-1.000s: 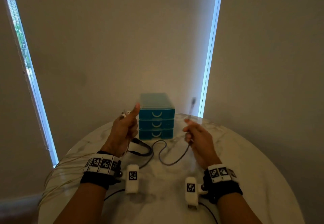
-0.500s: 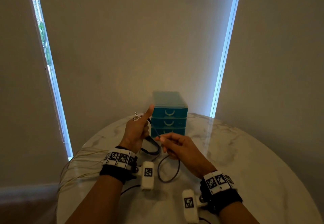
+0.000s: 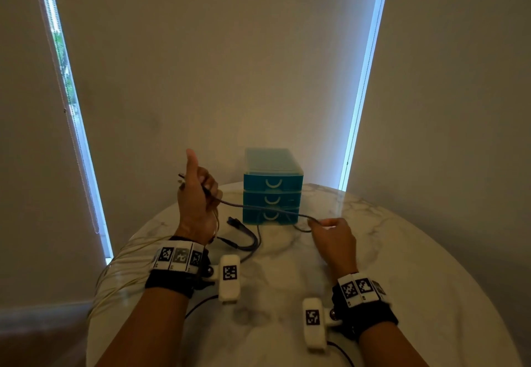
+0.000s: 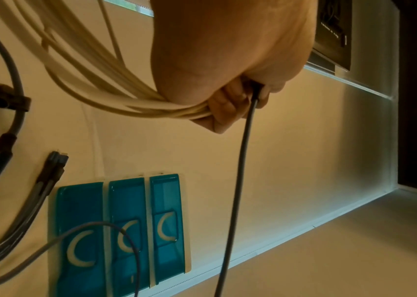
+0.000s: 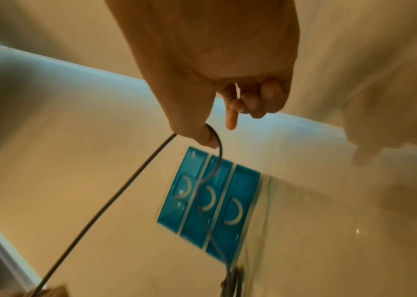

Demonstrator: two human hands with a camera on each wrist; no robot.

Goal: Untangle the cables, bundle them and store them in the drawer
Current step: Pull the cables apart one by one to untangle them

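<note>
A thin dark cable point(image 3: 258, 208) stretches between my two hands in front of a teal three-drawer unit point(image 3: 272, 185) whose drawers are all closed. My left hand point(image 3: 198, 194) is raised with the thumb up, gripping one end of the dark cable point(image 4: 242, 160) together with a bunch of cream cables point(image 4: 105, 88). My right hand point(image 3: 330, 231) pinches the dark cable point(image 5: 131, 180) further along, low over the table. Beyond the pinch the cable drops in a loop toward the drawers point(image 5: 209, 203). A thicker dark bundled cable point(image 3: 244, 237) with plugs lies on the table between my left hand and the drawers.
The round white marble table point(image 3: 402, 266) stands in a corner against beige walls, with bright window strips on both sides. The cream cables point(image 3: 120, 269) trail off the table's left edge. The drawer unit point(image 4: 121, 231) sits at the table's far edge.
My right hand has moved from beside the left hand out to the right, drawing the dark cable into a long span. The left hand has stayed raised with its thumb up.
</note>
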